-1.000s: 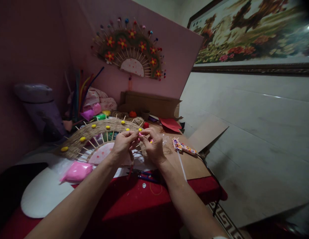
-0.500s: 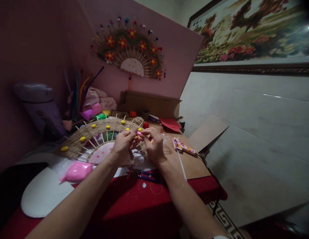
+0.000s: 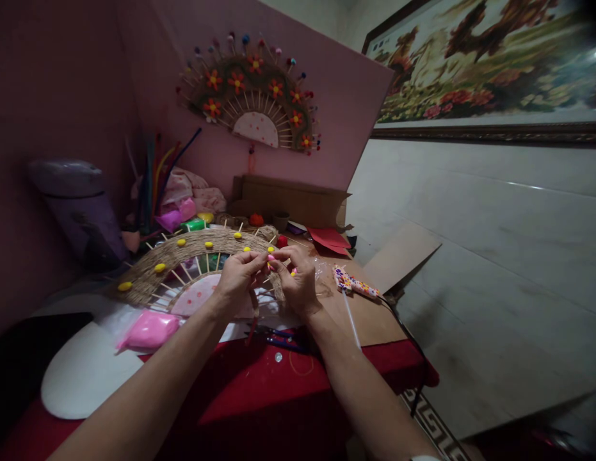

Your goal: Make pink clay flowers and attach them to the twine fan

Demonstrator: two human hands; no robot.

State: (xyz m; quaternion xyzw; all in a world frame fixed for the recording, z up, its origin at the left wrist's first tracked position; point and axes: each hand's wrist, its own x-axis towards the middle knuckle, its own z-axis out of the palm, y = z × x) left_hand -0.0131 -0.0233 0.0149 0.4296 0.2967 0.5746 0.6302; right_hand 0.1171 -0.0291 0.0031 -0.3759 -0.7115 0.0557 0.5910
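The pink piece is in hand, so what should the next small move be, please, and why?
Perhaps gently round the pink piece, since the left hand and right hand pinch it, and the twine band carries rounded yellow pieces.

"How's the light?"
"Dim, especially at left; glare (one small spot) marks the framed picture, and shadow crosses the red counter."
"Distortion?"
"Stretching toward the edges."

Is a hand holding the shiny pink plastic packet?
No, the left hand and right hand pinch a tiny rounded pink lump while the packet lies apart.
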